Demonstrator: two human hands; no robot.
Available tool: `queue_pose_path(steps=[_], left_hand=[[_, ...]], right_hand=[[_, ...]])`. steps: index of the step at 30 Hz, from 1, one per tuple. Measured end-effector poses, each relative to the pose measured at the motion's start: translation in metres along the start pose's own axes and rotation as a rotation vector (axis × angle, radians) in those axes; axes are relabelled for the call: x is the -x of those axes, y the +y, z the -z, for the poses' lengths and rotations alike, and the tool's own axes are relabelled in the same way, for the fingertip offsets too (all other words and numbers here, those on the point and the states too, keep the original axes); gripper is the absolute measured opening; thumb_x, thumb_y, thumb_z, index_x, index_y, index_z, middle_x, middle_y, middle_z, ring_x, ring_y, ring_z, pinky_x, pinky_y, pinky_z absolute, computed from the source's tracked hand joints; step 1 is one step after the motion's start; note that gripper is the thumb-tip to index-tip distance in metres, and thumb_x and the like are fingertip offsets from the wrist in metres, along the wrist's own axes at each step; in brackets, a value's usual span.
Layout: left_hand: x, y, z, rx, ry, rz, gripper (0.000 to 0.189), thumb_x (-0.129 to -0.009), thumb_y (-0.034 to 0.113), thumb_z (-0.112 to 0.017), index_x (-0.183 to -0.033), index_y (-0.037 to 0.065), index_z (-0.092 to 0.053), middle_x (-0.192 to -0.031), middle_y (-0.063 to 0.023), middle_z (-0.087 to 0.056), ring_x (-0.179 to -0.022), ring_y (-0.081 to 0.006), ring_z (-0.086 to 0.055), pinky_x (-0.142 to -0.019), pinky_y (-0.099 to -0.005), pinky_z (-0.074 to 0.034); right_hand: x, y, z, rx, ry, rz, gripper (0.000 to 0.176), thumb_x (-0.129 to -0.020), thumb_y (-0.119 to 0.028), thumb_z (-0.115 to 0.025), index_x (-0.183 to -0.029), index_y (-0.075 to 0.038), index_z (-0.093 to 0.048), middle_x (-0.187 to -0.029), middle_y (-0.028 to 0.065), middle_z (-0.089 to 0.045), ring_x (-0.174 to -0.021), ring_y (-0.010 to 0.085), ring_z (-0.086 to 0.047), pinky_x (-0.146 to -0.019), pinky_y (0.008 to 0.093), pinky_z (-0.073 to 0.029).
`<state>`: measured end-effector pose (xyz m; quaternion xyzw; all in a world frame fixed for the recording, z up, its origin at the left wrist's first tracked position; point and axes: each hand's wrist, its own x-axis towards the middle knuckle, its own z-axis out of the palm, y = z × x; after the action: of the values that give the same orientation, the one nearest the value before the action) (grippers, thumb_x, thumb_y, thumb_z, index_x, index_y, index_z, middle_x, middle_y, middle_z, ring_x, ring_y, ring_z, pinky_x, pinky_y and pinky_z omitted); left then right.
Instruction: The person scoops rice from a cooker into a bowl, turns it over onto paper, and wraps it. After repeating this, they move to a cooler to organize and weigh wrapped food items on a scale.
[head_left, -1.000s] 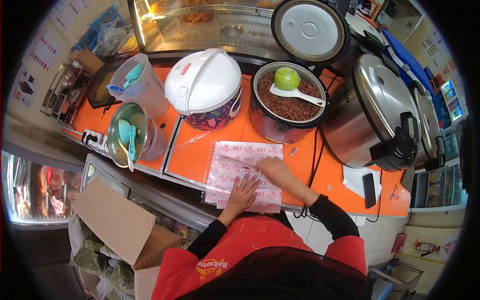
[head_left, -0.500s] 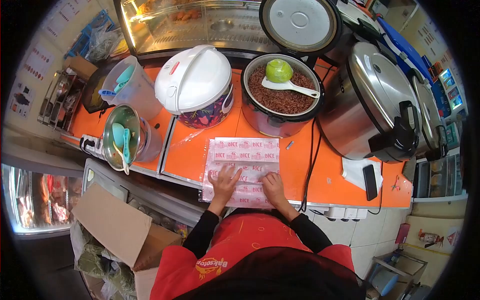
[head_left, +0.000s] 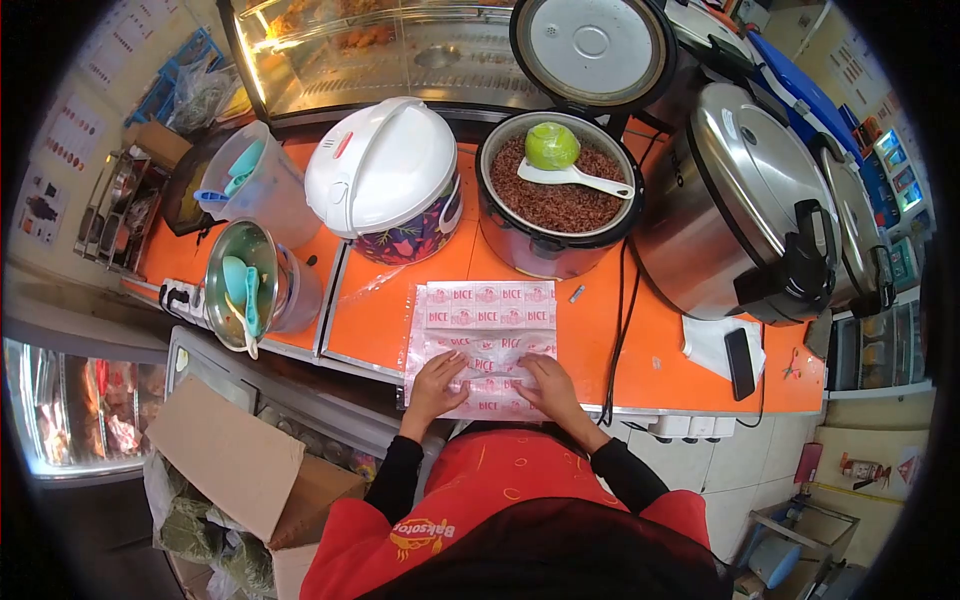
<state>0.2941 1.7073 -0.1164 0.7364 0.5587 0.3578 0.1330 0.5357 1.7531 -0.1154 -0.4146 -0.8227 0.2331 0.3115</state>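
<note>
- To the far left of the pink paper, a brown box (head_left: 228, 450) is seen, lower than the desk (head_left: 372, 335), with its flap up.
- Left of the paper, a shiny metal pot (head_left: 214, 290) is seen, with blue-green spoons (head_left: 236, 280) kept in it.
- Just behind that pot, also left of the paper, a see-through jug (head_left: 277, 205) is set.
- Behind the paper and a bit to the left, a flowery pot (head_left: 405, 240) is topped by a round white lid (head_left: 385, 160).
- On the near left part of the paper, the left hand (head_left: 436, 386) is laid, partly open. Its fingers are bent a little and the paper is touched by them.
- The pink paper (head_left: 488, 305), printed with red words, is laid flat on the desk, near the front edge. It is touched by both hands.
- On the near right part of the paper, the right hand (head_left: 551, 388) is laid, partly open, with bent fingers touching the paper.
- Behind the paper and to the right, brown rice (head_left: 570, 208) is held in an open cooker (head_left: 535, 245). A white scoop (head_left: 598, 183) and a green ball (head_left: 551, 146) are rested on top.
- Far right of the paper, a black phone (head_left: 740, 364) is put on a white cloth (head_left: 705, 345).
</note>
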Motion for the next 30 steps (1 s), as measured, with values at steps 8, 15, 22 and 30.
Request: queue_pose_path(steps=[8, 15, 22, 30], left_hand=[[-0.003, -0.024, -0.027, -0.16, 0.051, 0.04, 0.044, -0.068, 0.009, -0.069, -0.111, 0.005, -0.058, -0.094, -0.0125, -0.062, -0.089, -0.0301, -0.058, -0.085, -0.0403, -0.046], [-0.084, 0.005, 0.008, -0.414, -0.247, 0.161, 0.049, -0.066, 0.013, -0.071, -0.112, 0.004, -0.056, -0.105, -0.0117, -0.058, -0.097, -0.03, -0.056, -0.093, -0.0406, -0.04], [-0.034, -0.031, -0.04, -0.388, -0.274, 0.105, 0.047, -0.073, 0.009, -0.063, -0.118, 0.002, -0.052, -0.123, -0.0151, -0.054, -0.115, -0.0315, -0.05, -0.098, -0.0401, -0.038], [-0.022, 0.02, -0.038, -0.198, -0.339, 0.194, 0.095, -0.073, 0.033, -0.063, -0.139, -0.01, -0.009, -0.143, -0.0299, -0.016, -0.135, -0.0405, -0.014, -0.111, -0.0457, -0.01]], right_hand=[[-0.006, 0.028, -0.022, 0.142, -0.085, -0.07, 0.035, -0.075, -0.008, -0.062, -0.109, -0.01, -0.056, -0.104, 0.0099, -0.061, -0.098, 0.0271, -0.057, -0.081, 0.0396, -0.046], [-0.077, -0.005, 0.015, 0.493, -0.026, 0.112, 0.054, -0.067, -0.009, -0.069, -0.118, -0.008, -0.052, -0.124, 0.0137, -0.051, -0.107, 0.033, -0.052, -0.085, 0.0382, -0.045], [-0.042, 0.003, -0.028, 0.176, -0.187, -0.18, 0.051, -0.076, 0.0, -0.05, -0.127, -0.002, -0.044, -0.12, 0.0237, -0.053, -0.114, 0.0375, -0.049, -0.099, 0.0419, -0.037], [-0.014, 0.003, -0.032, -0.025, -0.261, -0.176, 0.083, -0.074, -0.019, -0.059, -0.139, 0.006, -0.015, -0.143, 0.0251, -0.022, -0.135, 0.036, -0.019, -0.112, 0.0426, -0.014]])
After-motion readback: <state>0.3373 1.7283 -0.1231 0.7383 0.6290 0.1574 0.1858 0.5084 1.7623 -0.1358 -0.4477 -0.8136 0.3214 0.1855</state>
